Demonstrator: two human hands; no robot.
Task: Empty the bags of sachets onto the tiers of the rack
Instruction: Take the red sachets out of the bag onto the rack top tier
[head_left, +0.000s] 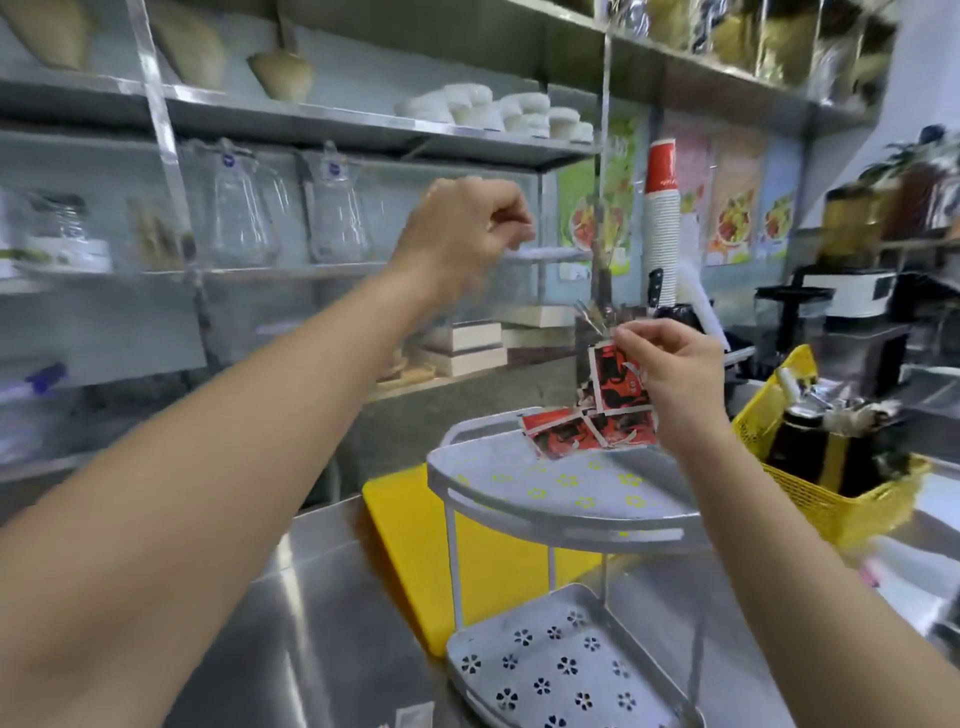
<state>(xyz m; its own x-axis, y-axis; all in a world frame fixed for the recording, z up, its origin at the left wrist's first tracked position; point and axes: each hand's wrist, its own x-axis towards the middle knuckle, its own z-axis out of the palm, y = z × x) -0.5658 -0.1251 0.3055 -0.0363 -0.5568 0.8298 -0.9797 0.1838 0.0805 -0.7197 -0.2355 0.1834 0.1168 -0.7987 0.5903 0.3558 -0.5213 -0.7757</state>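
the right hand (670, 364) is pinching the top edge of a clear plastic bag (602, 332) that is holding red-and-black printed sachets (618, 384), fingers closed on it just above the rack. the left hand (462, 234) is raised higher and further left, curled shut as if gripping the other side of the bag, though blur is hiding what it is holding. several sachets are hanging and lying at the far edge of the top tier (566, 493) of a grey two-tier metal rack with flower-shaped holes. the lower tier (550, 670) is sitting nearer, with no sachets showing on it. the rack is standing on a shiny stainless steel surface (322, 597), with a flat yellow board (410, 535) lying just behind and under it. to the right a yellow perforated plastic basket (810, 483) is holding dark bottles. further back, a tall stack of red and white paper cups (662, 218) is rising, and metal wall shelves (311, 130) are carrying clear glass jugs (244, 208).
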